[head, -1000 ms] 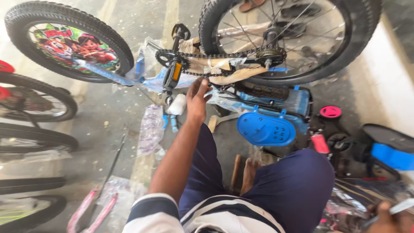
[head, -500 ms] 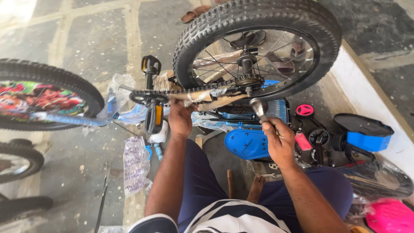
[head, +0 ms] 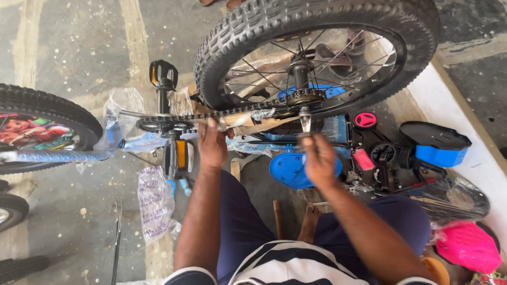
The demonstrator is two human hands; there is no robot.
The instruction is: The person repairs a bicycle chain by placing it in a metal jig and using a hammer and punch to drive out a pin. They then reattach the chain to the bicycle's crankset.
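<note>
A small blue bicycle lies upside down in front of me, its knobby rear wheel [head: 248,31] up top. My left hand [head: 212,143] grips the cardboard-wrapped chain stay just under the chain [head: 232,111], beside the chainring [head: 161,125] and black pedal [head: 177,157]. My right hand [head: 318,160] holds a metal spanner [head: 305,119] whose head points up at the rear hub sprocket [head: 304,98]. The spanner's lower end is hidden in my fingers.
A front wheel with a picture disc [head: 37,132] lies at the left. A blue chain guard [head: 288,170], black training wheels [head: 384,156], a blue-and-black saddle [head: 435,145] and a pink part [head: 467,247] sit on the right. A plastic bag [head: 155,203] and a metal rod [head: 116,243] lie on the concrete floor.
My right hand came into view with the spanner and rose toward the rear hub. My left hand shifted from the crank area onto the chain stay. The view moved closer over the rear wheel.
</note>
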